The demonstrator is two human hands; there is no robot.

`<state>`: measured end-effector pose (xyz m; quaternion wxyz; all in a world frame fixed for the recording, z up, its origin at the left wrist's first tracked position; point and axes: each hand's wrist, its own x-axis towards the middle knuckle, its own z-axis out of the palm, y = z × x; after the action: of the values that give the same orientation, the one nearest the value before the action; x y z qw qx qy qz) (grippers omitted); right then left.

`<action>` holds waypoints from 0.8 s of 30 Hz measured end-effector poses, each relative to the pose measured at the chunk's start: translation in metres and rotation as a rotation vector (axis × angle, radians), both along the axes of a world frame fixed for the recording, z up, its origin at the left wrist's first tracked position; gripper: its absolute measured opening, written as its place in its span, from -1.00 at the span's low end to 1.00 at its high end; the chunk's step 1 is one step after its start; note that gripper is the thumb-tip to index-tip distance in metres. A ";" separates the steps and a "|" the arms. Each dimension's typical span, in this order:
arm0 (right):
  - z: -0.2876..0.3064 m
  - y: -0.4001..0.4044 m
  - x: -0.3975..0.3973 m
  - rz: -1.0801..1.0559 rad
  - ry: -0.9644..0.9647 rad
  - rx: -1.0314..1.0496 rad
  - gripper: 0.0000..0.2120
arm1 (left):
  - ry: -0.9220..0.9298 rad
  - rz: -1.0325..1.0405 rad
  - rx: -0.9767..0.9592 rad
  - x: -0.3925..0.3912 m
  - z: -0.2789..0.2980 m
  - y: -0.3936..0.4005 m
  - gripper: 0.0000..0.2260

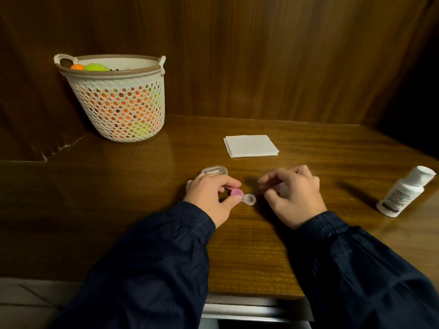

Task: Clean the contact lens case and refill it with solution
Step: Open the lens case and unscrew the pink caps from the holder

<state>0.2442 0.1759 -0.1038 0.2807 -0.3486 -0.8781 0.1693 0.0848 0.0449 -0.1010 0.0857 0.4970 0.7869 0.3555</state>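
Wooden table [237, 252]: our left hand [209, 198] pinches the lens case [242, 197] at its pink cap, right hand [294, 195] curled around something pale, likely the removed cap; wiping, refilling pending.

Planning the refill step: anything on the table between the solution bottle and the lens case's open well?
Only the right hand, which sits between the solution bottle and the open well of the lens case. No loose object lies in that stretch. The left hand pinches the capped pink side.
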 end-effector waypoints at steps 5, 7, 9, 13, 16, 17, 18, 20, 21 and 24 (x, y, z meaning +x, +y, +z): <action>0.001 -0.001 0.001 0.088 -0.040 -0.041 -0.78 | 0.089 0.134 0.110 0.002 -0.003 0.000 -0.78; 0.001 -0.002 0.000 0.111 -0.039 -0.046 -0.75 | 0.127 0.160 0.085 0.001 -0.005 0.001 -0.63; 0.001 -0.003 0.000 0.128 -0.032 -0.057 -0.72 | 0.136 0.152 0.049 0.001 -0.005 0.002 -0.65; 0.002 -0.004 0.001 0.162 -0.017 -0.082 -0.70 | 0.116 0.127 0.051 -0.001 -0.009 0.004 -0.80; 0.003 -0.006 0.001 0.195 -0.021 -0.080 -0.69 | 0.126 0.108 0.055 -0.001 -0.009 0.003 -0.85; 0.003 -0.006 0.001 0.204 -0.021 -0.083 -0.69 | 0.131 0.099 0.058 0.000 -0.009 0.003 -0.85; 0.003 -0.007 0.001 0.214 -0.023 -0.084 -0.69 | 0.133 0.094 0.062 0.000 -0.009 0.003 -0.86; 0.003 -0.007 0.001 0.245 -0.027 -0.070 -0.70 | 0.136 0.088 0.064 0.000 -0.009 0.003 -0.86; 0.002 -0.008 0.001 0.264 -0.022 -0.060 -0.71 | 0.141 0.083 0.058 0.001 -0.009 0.003 -0.84; 0.002 -0.008 0.000 0.242 0.008 -0.039 -0.77 | 0.177 0.063 0.015 0.001 -0.009 0.003 -0.74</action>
<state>0.2444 0.1680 -0.1019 0.2550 -0.2450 -0.9091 0.2203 0.0856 0.0474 -0.1098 0.0009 0.5018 0.8041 0.3188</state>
